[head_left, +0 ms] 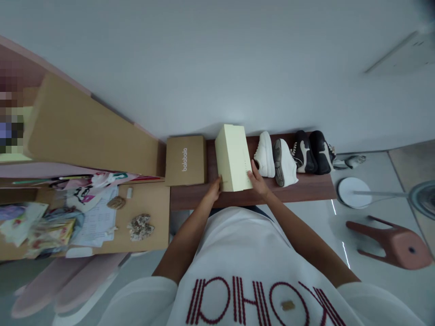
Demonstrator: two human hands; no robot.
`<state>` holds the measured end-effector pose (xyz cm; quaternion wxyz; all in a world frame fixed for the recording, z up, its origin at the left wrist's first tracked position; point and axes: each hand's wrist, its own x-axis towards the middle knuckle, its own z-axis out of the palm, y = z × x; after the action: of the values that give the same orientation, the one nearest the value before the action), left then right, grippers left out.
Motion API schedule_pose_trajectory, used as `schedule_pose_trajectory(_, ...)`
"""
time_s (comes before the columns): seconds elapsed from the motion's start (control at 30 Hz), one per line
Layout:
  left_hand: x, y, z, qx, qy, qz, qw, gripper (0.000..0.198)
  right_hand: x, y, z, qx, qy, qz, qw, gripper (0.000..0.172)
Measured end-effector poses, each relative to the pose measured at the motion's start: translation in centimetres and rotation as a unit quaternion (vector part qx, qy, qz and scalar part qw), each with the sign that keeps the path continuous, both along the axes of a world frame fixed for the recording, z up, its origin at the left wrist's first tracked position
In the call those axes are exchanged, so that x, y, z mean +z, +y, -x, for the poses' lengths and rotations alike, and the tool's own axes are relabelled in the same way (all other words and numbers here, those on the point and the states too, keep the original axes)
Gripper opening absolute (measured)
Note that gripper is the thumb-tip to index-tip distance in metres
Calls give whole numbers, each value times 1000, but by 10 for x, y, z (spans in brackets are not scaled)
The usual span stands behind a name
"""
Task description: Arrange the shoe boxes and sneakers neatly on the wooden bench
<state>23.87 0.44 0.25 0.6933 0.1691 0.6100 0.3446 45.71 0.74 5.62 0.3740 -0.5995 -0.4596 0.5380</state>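
Note:
A pale yellow shoebox is held between my two hands over a dark wooden bench. My left hand grips its near left corner. Against its near right side, my right hand has its fingers pressed. The box is tilted, and its lid looks closed. Just right of it lie two white sneakers, one showing its grey sole. Beyond them sit two black-and-white shoes. To the left of the yellow box, a brown cardboard shoebox with "balabala" printed on it rests on the bench.
The wooden bench runs along a white wall. On the left stands a desk holding papers, bags and a scrunchie, with a brown panel above. On the right are a pink stool and a fan's round white base.

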Motion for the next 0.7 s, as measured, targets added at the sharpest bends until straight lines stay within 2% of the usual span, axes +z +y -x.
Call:
schedule_pose_trajectory(0.1,-4,0,-4,14,-55,60,997,52,-5,4,-21,-20,-33,-13,999,102)
schedule_pose_trajectory(0.23,2,-7,1,24,-70,36,997,46,-14,8,-39,-31,-66,-21,997,92)
schedule_pose_trajectory(0.33,13,-17,8,22,-90,17,996,58,-17,5,-44,-31,-78,-20,996,85)
schedule_pose_trajectory(0.43,27,-29,13,32,-104,-3,994,71,-15,-2,-46,-28,-76,14,997,82)
schedule_pose_trajectory(0.57,41,-39,14,64,-86,-27,994,77,-4,-5,-41,13,-14,58,998,75)
schedule_pose_trajectory(0.7,44,-38,16,93,-54,-31,994,83,7,3,-28,81,37,76,993,76)
